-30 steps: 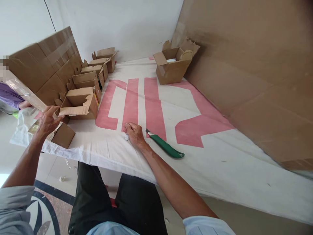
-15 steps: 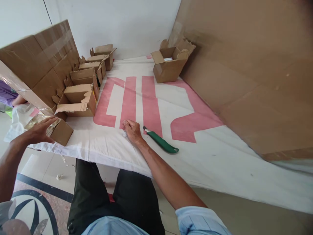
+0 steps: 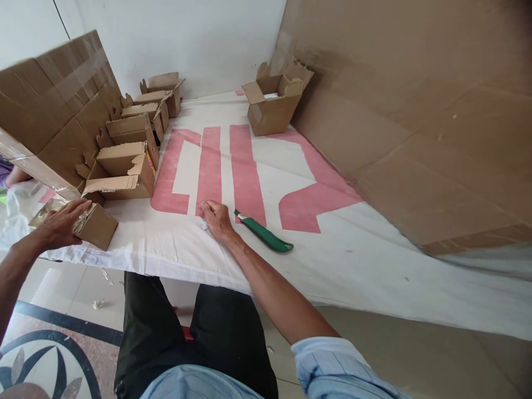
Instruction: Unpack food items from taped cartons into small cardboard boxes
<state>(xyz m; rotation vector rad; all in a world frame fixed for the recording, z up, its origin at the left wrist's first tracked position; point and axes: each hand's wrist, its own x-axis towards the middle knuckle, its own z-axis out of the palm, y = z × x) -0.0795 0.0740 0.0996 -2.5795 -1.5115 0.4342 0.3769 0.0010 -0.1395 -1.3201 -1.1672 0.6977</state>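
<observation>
At the left edge of the table, my left hand point(image 3: 62, 226) lies over a small cardboard box point(image 3: 98, 227) with clear tape on its top. Its fingers reach across the top and the thumb is at the near side, gripping it. My right hand point(image 3: 216, 219) rests closed on the cloth near the middle. A small crumpled whitish scrap point(image 3: 204, 224) pokes out under its fingers; most of it is hidden. Just right of that hand lies a green utility knife point(image 3: 266, 234), its tip pointing toward the far left.
Open cardboard boxes point(image 3: 120, 172) stand in a row on the left, against stacked taped cartons point(image 3: 58, 100). Another open box point(image 3: 274, 111) sits at the back beside a large cardboard panel point(image 3: 407, 122). White cloth with red print point(image 3: 369, 271) covers the table. A person's arm point(image 3: 16, 176) shows far left.
My left hand has come down onto the small box, its fingers less spread. My right hand stays closed on the cloth. The whole view has shifted slightly.
</observation>
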